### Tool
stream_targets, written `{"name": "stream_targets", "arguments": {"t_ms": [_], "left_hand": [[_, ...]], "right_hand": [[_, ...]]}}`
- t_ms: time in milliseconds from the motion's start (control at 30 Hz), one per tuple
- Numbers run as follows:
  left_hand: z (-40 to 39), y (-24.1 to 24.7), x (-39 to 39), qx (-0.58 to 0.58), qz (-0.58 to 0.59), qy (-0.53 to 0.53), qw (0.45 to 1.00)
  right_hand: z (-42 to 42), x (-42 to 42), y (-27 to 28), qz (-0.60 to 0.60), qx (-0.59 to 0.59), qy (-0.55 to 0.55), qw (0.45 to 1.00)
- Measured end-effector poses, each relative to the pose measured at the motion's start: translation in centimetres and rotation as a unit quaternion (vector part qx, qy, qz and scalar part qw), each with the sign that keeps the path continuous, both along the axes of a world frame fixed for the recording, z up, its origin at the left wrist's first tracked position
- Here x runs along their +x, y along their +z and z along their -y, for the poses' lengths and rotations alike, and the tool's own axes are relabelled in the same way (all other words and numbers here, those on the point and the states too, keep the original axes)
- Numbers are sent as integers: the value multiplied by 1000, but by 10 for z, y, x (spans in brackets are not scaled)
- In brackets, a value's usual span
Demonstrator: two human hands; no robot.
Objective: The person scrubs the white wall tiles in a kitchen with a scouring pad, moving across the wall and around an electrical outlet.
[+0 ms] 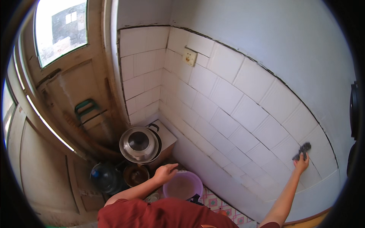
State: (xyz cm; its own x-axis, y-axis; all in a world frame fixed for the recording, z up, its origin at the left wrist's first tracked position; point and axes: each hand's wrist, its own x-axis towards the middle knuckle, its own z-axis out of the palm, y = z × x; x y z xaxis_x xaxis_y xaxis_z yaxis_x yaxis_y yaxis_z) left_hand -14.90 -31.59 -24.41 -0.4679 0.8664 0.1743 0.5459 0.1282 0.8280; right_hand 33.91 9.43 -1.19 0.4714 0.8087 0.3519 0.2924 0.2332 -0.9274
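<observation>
My right hand point(301, 164) is shut on a dark grey cloth or scrubbing pad point(305, 147); its exact kind cannot be told. The pad lies against the white tiled wall point(236, 111), low on the right side of the view. My left hand point(166, 173) hangs in front of me with nothing in it, its fingers loosely extended and slightly apart. Just below and to the right of it, a purple plastic basin point(200, 182) on the floor holds cloudy liquid. My torso hides the basin's near side.
A lidded steel pot point(128, 154) stands in the corner by a pale-topped box or ledge point(166, 134). Near it are a brown pan point(136, 175) and a clear water jug point(105, 178). A wooden door point(71, 82) is at left, a wall socket point(189, 57) above.
</observation>
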Motion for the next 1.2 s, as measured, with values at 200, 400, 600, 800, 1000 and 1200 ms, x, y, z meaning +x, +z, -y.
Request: {"name": "stream_targets", "arguments": {"t_ms": [200, 400, 600, 800, 1000, 1200], "left_hand": [[-79, 79, 43, 83, 165, -134, 974], [-102, 153, 78, 219, 99, -255, 937], [-98, 180, 88, 277, 30, -324, 904], [-123, 190, 95, 305, 0, -245, 920], [-167, 148, 87, 262, 324, -185, 890], [-183, 145, 62, 220, 581, -80, 780]], "right_hand": [[83, -144, -1, -194, -107, 422, 879], [125, -236, -20, -449, -143, 540, 697], [133, -243, -35, -464, -150, 584, 649], [141, -273, -25, -107, -137, 495, 851], [170, -304, -41, 342, 175, 344, 857], [170, -312, -41, 493, 281, 371, 735]]}}
